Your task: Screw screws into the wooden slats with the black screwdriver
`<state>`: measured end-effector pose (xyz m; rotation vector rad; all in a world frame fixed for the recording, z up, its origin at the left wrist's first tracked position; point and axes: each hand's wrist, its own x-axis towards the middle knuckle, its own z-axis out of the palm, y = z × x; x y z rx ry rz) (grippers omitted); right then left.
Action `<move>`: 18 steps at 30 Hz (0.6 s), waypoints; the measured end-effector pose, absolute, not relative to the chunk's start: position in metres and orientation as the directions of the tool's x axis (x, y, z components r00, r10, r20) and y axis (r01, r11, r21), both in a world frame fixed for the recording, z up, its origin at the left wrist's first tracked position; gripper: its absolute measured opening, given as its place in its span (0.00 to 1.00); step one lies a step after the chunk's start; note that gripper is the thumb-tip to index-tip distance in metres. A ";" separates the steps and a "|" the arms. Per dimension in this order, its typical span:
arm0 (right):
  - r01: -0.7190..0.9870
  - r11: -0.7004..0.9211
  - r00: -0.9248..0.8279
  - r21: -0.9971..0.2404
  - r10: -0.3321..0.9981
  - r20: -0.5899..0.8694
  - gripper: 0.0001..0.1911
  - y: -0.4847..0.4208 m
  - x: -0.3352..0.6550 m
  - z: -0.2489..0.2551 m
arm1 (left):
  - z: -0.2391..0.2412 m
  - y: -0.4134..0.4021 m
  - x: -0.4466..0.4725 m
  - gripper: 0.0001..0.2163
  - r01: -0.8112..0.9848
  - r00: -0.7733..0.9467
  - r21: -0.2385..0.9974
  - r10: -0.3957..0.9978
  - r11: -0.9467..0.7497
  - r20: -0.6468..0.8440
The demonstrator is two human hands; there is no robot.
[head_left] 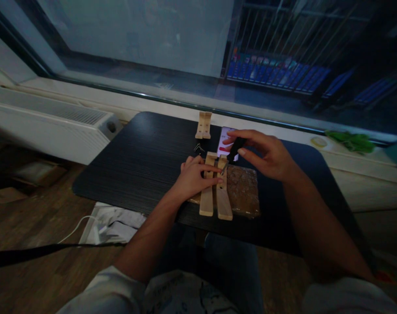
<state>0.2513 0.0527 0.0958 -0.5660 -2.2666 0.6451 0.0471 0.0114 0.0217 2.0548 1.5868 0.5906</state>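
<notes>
Two long wooden pieces [214,196] lie side by side on a brown board [242,192] on a dark table [142,161]. My left hand [195,176] rests on the left wooden piece, fingers stretched across it toward the right one. My right hand [266,152] pinches a black-handled screwdriver [234,148], its tip pointing down at the top of the right wooden piece. Behind the tool lies a phone [225,141] with a lit screen.
A second pair of joined wooden pieces [204,125] stands at the table's far edge, with small metal screws [198,148] near it. A white radiator [51,122] is at left, a window behind. Paper and a white cable [103,224] lie on the floor.
</notes>
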 end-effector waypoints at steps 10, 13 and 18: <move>0.264 0.738 -0.577 -0.621 0.637 0.511 0.18 0.055 0.249 0.093 | 0.023 0.011 0.047 0.15 0.773 0.232 0.598 0.972 -0.214 0.048; 0.304 0.742 -0.555 -0.598 0.648 0.521 0.18 0.055 0.248 0.091 | 0.023 0.011 0.047 0.15 0.770 0.232 0.602 0.971 -0.213 0.047; 0.346 0.730 -0.517 -0.590 0.673 0.529 0.18 0.057 0.246 0.088 | 0.022 0.012 0.048 0.15 0.770 0.234 0.600 0.971 -0.216 0.049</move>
